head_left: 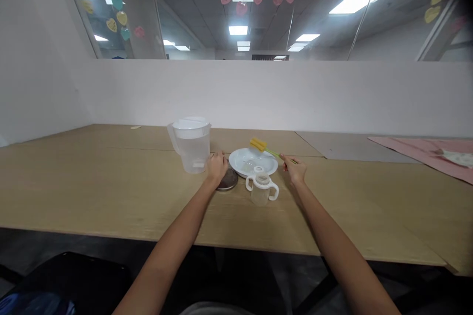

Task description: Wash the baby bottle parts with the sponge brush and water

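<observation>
My right hand (294,169) is closed around the green handle of a bottle brush whose yellow sponge head (258,144) is over the far side of a white bowl (272,167). Something clear lies in the bowl; I cannot make out what. My left hand (217,167) is curled, fingers closed, at the edge of a dark round metal dish or lid (229,181), which it partly covers. Whether it grips the rim is hidden. In front of the bowl stands a clear cup with two white handles (260,195), its top open. A small white ring-shaped piece (258,170) shows just behind it.
A translucent pitcher (192,147) with a lid stands upright left of my left hand. Pink cloth (417,150) lies at the table's far right, beside a grey panel (343,146). The wooden table (111,187) meets a white wall behind; its front edge is near me.
</observation>
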Demonstrator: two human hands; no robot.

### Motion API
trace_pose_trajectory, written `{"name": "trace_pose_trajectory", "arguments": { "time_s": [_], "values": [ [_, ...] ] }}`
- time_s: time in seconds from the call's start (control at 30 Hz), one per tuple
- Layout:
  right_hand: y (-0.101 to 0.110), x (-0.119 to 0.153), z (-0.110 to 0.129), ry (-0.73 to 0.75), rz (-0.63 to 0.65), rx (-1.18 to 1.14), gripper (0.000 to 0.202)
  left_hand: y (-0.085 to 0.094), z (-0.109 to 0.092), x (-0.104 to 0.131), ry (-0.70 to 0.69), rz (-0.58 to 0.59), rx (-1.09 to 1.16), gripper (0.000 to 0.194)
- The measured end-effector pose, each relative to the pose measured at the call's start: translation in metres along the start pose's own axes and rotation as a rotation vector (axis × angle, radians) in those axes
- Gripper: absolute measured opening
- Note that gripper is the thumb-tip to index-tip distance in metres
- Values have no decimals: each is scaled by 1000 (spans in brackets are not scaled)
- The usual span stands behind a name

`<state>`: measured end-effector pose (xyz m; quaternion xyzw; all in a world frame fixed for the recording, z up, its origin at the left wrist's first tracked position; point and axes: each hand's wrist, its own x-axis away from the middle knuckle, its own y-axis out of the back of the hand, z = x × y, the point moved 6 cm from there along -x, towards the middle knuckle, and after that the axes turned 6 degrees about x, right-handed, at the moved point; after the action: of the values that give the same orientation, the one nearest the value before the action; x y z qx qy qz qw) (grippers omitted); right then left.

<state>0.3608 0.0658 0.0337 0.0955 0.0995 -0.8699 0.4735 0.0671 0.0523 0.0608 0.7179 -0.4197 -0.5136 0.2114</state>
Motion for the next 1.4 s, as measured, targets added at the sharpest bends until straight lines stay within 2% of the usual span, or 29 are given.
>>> {"name": "trace_pose_trajectory", "arguments": {
  "time_s": [0.1, 0.27, 0.43, 0.57, 0.8, 0.97, 1.13, 1.4],
  "values": [
    [1, 3, 2, -15, 0, -44, 27, 7, -10, 2, -97, -83, 5, 24],
    [-1, 1, 1, -23, 20, -95, 27, 9, -19, 4, -161, -87, 52, 24],
    [-5, -3, -10, -123, 76, -241, 24, 13, -33, 9, -250, -51, 68, 23],
    [-8, -3, -11, -148, 136, -321, 24, 14, -44, 15, -334, -27, 60, 24],
    [-9, -9, -13, -123, 177, -346, 25, 1, -58, 25, -530, 107, 132, 30],
    [-1, -11, -7, -43, 64, -210, 27, -6, -62, 28, -538, 229, 132, 35],
    [7, -9, 0, -1, -39, -82, 29, -8, -60, 28, -524, 254, 125, 37],
    [5, -10, 6, 76, 5, 16, 34, -10, -56, 26, -479, 271, 283, 31]
  ]
}}
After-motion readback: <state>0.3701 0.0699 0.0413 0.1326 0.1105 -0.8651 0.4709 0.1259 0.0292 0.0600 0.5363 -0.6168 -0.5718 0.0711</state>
